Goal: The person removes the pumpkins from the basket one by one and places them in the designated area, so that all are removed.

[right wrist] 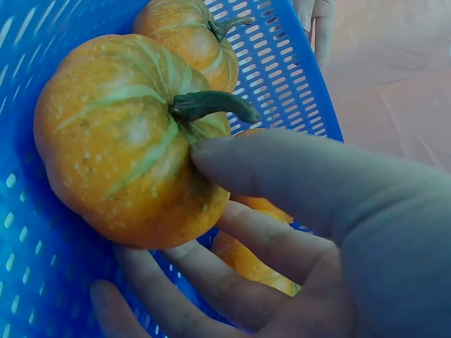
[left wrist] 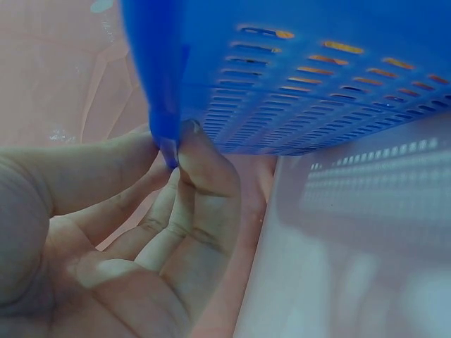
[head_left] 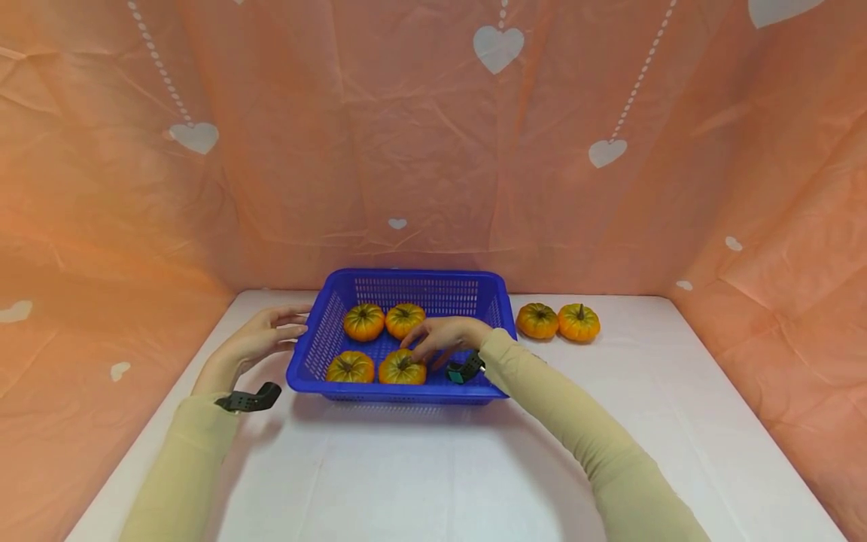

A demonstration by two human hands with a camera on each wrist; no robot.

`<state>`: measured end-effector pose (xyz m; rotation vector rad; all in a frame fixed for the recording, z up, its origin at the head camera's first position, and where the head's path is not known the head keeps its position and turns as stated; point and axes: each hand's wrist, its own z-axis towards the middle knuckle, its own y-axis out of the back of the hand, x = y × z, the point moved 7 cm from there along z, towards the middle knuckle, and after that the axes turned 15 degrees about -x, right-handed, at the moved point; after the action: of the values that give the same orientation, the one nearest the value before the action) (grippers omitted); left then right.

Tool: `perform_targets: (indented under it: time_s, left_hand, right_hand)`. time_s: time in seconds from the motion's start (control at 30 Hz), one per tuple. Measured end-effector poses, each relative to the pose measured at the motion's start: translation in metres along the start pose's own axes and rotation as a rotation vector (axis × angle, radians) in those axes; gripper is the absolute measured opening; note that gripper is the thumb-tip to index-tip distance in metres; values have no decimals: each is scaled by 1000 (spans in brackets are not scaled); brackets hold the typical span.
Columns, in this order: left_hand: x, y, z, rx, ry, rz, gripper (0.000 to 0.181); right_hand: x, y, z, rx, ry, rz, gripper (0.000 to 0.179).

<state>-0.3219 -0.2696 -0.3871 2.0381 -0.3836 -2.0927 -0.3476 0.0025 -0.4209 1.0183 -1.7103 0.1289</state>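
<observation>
A blue plastic basket with slotted walls holds several small orange pumpkins. My left hand is at its left end; the left wrist view shows thumb and fingers pinching the basket's rim. Inside the basket, my right hand is at the front pumpkin nearest the middle. Up close in the right wrist view, the thumb presses beside the green stem of this pumpkin, and the fingers curl along its lower side. Another front pumpkin lies left of it, with two more pumpkins behind.
Two pumpkins sit side by side on the white table, just right of the basket. An orange cloth with white hearts hangs behind the table and along both sides.
</observation>
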Motion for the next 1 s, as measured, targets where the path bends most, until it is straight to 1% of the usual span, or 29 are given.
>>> perform_targets:
  time_s: [0.17, 0.53, 0.77, 1.0]
  left_hand:
    - [0, 0, 0, 15, 0, -17, 55]
    - [1, -1, 0, 4, 14, -19, 56]
    - [1, 1, -1, 0, 11, 9, 55]
    - [0, 0, -1, 3, 7, -9, 54]
  right_hand:
    - [1, -1, 0, 15, 2, -7, 42]
    - [0, -3, 0, 27, -1, -23, 41]
    - [0, -2, -1, 11, 8, -4, 40]
    - [2, 2, 0, -12, 21, 32, 39]
